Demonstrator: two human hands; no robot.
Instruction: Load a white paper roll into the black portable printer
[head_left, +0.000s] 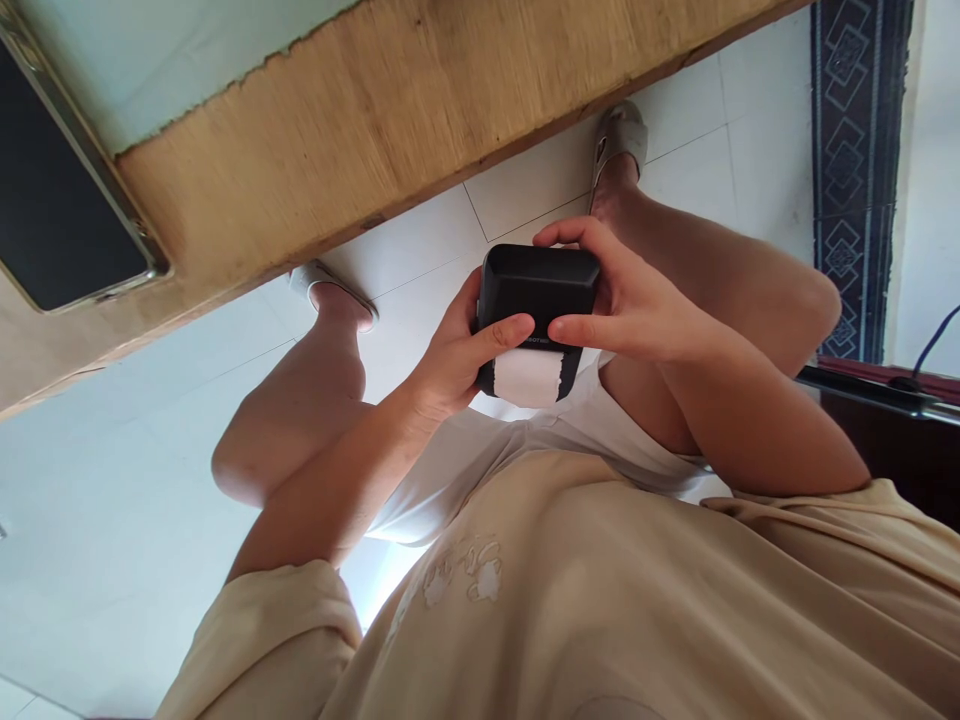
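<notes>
While left hand grips black device at 9 o'clock, right hand grips at 3; long axis roughly 12-to-6. White paper lies at 6 from both thumbs.

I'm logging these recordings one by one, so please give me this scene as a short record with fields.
left hand: grips the left side of a black device, thumb on its upper face
right hand: grips the right side, thumb also on the upper face
paper: white, at the device's near end, with a ragged edge
lettering: partly covered by a thumb, not fully readable
table: wooden, beyond the hands
on table: dark-screened handset, pale sheet
posture: apparently seated, device held above the lap
</notes>
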